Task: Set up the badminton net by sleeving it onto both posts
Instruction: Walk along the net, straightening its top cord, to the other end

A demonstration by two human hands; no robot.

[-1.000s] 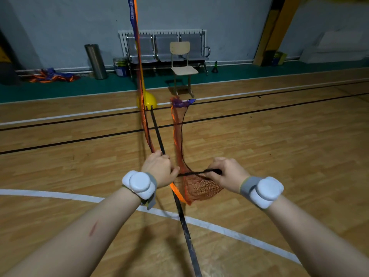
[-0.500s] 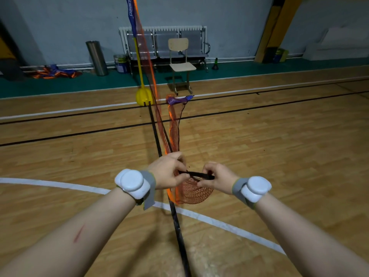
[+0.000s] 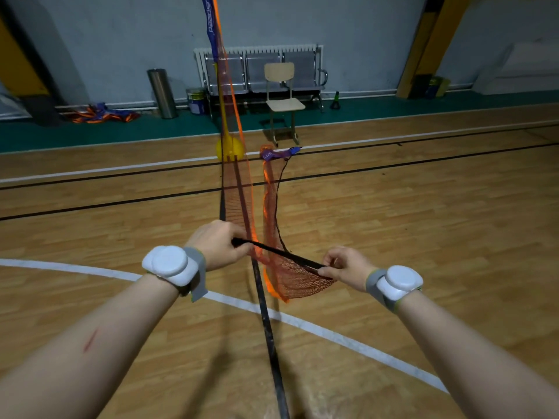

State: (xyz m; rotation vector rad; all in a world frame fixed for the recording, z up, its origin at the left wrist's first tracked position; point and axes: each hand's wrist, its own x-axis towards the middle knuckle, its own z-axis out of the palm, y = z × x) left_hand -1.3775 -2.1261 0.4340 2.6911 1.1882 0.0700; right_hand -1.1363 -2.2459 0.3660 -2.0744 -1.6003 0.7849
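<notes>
An orange badminton net with a black edge band runs from a far yellow post toward me. That post stands upright in a round yellow base, with the net's blue end sleeve on it. My left hand and my right hand each pinch the black band, stretched taut between them. Orange mesh sags below the band. A purple-blue end of the net lies on the floor to the right of the base.
A black strip lies on the wooden floor, running from the yellow base toward me. A wooden chair, metal bench seats, a steel bin and a paint bucket line the far wall. Folded orange-blue fabric lies far left.
My hands have moved apart, drawing the black band out longer between them. The left hand rose slightly and the right hand shifted right. The net spread wider toward the post.
</notes>
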